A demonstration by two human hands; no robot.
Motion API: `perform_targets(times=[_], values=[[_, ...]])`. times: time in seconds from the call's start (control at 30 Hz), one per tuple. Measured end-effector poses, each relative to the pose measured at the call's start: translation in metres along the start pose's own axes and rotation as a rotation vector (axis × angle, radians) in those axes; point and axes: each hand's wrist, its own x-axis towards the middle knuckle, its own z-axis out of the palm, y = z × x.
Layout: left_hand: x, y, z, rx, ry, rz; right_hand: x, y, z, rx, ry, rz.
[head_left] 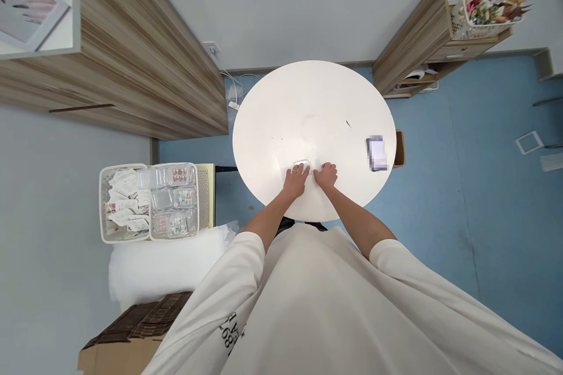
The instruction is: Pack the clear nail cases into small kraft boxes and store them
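Note:
My left hand (296,180) rests on the near part of the white round table (308,94), fingers stretched forward. Its fingertips lie on a small, flat, clear-and-white item (301,162), which they partly cover; I cannot make out its kind. Just to the right, my right hand (326,175) is closed, with its thumb toward the left hand. Whatever its fingers pinch is hidden or too small to name. A narrow gap separates the two hands.
A phone-like object (377,153), partly blurred out, lies at the table's right. White baskets (102,205) at left hold paper packets and clear boxes. Below them are a white roll (162,266) and cardboard (118,357). Wooden cabinets (145,53) flank the table; a power strip (233,105) lies behind.

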Motion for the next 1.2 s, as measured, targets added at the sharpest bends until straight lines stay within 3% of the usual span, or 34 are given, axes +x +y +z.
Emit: perform_targets(times=[0.2, 0.37, 0.63, 0.97, 1.07, 1.2], values=[[0.003, -0.002, -0.002, -0.001, -0.031, 0.004, 0.007, -0.004, -0.014, 0.135, -0.194, -0.057], [0.005, -0.006, -0.01, -0.087, -0.022, -0.013, -0.007, -0.014, -0.018, 0.212, -0.196, -0.246], [-0.002, -0.016, -0.015, -0.278, 0.008, -0.015, -0.021, -0.022, -0.007, 0.09, -0.265, -0.433], [-0.02, -0.028, -0.015, -0.365, 0.152, -0.034, -0.022, -0.037, -0.02, -0.183, -0.32, -0.532], [-0.029, -0.037, -0.013, -0.391, 0.219, -0.154, -0.023, -0.04, -0.019, -0.26, -0.312, -0.541], [-0.034, -0.048, -0.005, -0.519, 0.257, -0.558, -0.024, -0.041, -0.017, -0.287, -0.315, -0.52]])
